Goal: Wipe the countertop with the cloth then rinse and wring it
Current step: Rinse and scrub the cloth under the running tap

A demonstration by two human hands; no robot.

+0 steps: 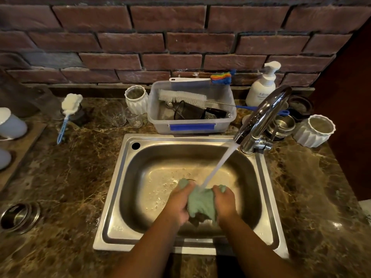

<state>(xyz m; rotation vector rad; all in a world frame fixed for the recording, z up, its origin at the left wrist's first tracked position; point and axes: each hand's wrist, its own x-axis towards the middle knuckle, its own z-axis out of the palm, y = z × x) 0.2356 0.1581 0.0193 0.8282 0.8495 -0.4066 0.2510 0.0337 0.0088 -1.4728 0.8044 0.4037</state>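
Left hand and right hand each grip the cloth between them, bunched under the running water to rinse.

Marble countertop: sink, plastic tub, soap bottle.

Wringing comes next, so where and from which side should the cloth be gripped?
At its two bunched ends, left hand from the left, right hand from the right. The cloth spans between them over the sink, so opposite twists would probably squeeze its middle.
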